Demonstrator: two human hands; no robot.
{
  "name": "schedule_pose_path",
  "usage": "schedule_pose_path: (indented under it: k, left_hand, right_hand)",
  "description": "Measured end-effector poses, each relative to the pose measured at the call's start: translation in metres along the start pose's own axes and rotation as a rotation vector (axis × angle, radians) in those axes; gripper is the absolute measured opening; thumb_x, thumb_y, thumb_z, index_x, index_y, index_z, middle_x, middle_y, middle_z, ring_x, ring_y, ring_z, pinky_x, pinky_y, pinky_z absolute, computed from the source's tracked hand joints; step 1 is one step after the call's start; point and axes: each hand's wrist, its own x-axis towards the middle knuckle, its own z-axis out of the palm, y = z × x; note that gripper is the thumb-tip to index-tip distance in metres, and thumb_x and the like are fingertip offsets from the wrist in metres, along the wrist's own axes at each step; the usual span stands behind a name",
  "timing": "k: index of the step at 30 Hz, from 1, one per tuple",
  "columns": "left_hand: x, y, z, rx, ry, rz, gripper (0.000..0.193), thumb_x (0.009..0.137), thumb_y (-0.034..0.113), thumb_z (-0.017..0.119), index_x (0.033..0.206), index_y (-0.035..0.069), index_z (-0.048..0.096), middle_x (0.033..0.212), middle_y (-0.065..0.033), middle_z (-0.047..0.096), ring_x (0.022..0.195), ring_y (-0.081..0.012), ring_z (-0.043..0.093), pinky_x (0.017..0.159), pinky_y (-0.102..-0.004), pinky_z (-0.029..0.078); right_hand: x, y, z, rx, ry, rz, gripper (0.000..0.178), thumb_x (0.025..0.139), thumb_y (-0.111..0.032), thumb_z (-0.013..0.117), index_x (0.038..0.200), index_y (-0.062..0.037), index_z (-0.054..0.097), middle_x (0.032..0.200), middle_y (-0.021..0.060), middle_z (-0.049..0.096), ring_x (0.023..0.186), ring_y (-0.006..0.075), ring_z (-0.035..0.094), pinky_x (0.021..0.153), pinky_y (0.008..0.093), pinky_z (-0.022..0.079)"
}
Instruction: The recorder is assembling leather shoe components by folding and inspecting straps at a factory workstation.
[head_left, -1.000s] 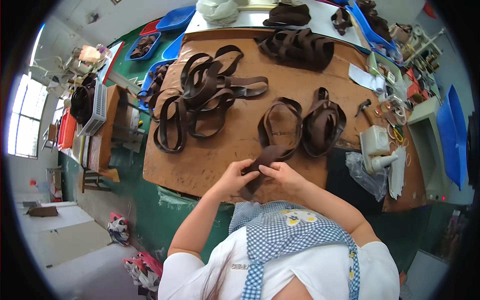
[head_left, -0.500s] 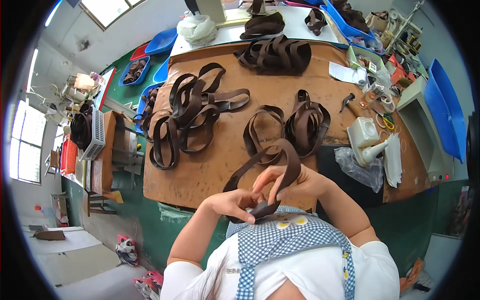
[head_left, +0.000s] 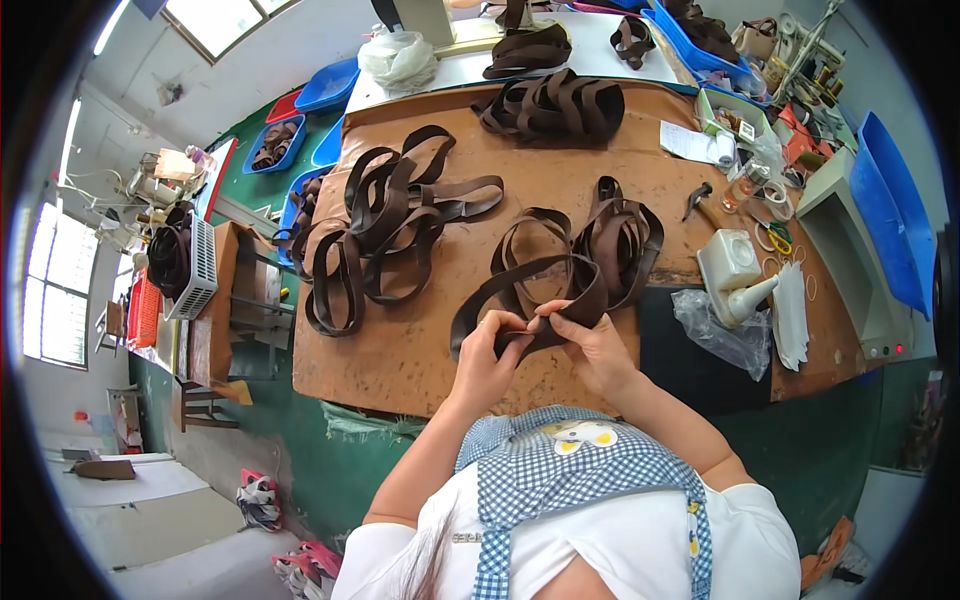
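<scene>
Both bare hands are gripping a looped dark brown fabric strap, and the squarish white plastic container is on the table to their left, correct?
Not quite: the left hand and right hand grip the looped brown strap, but the head view shows the white plastic container on the table to their right, not left.

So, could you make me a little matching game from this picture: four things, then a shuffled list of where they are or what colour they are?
Things:
1. Nearest brown strap loop
2. Clear plastic bag
3. Whitish plastic bag
4. Large tray at far right

Places or colours:
A. On the white surface
B. Blue
C. Gripped by left hand and right hand
D. Partly over the black mat

Pairs: 1-C, 2-D, 3-A, 4-B
</scene>
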Motion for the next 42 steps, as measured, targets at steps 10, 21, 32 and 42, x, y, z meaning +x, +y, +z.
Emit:
schedule_pose_path:
  k: [10, 21, 32, 42]
  left_hand:
    - [0.001, 0.023, 0.016, 0.443, 0.236, 0.527, 0.026, 0.069, -0.006, 0.071, 0.094, 0.003, 0.072, 0.068, -0.0056, 0.053, 0.060, -0.0206, 0.056, 0.053, -0.0299, 0.045]
    - [-0.021, 0.015, 0.011, 0.739, -0.040, 0.536, 0.036, 0.065, 0.001, 0.066, 0.100, 0.008, 0.072, 0.071, -0.0017, 0.050, 0.060, -0.0170, 0.052, 0.052, -0.0282, 0.045]
    - [-0.039, 0.027, 0.008, 0.275, -0.281, 0.101, 0.017, 0.072, 0.008, 0.077, 0.087, 0.008, 0.068, 0.076, -0.0060, 0.061, 0.070, -0.0243, 0.062, 0.061, -0.0338, 0.050]
    - [-0.024, 0.034, 0.021, 0.262, -0.507, 0.416, 0.016, 0.071, 0.007, 0.076, 0.081, 0.006, 0.064, 0.074, -0.0058, 0.057, 0.069, -0.0250, 0.062, 0.059, -0.0352, 0.050]
  right_hand:
    - [0.008, 0.008, -0.005, -0.398, 0.237, -0.196, 0.021, 0.101, -0.014, 0.049, 0.106, -0.0006, 0.065, 0.095, 0.0050, 0.069, 0.083, 0.0105, 0.063, 0.076, 0.0250, 0.051]
    - [-0.005, 0.014, -0.017, -0.610, 0.287, -0.046, 0.025, 0.100, -0.015, 0.049, 0.095, -0.0002, 0.068, 0.076, -0.0051, 0.060, 0.069, 0.0020, 0.051, 0.061, 0.0189, 0.041]
    - [-0.072, 0.008, -0.051, -0.101, 0.244, 0.357, 0.028, 0.094, -0.012, 0.060, 0.120, -0.0011, 0.056, 0.107, 0.0089, 0.064, 0.091, 0.0152, 0.064, 0.082, 0.0298, 0.052]
    - [-0.078, -0.059, -0.034, -1.034, -0.094, -0.082, 0.019, 0.092, -0.014, 0.059, 0.090, 0.0020, 0.070, 0.084, 0.0131, 0.071, 0.079, 0.0185, 0.067, 0.077, 0.0315, 0.051]
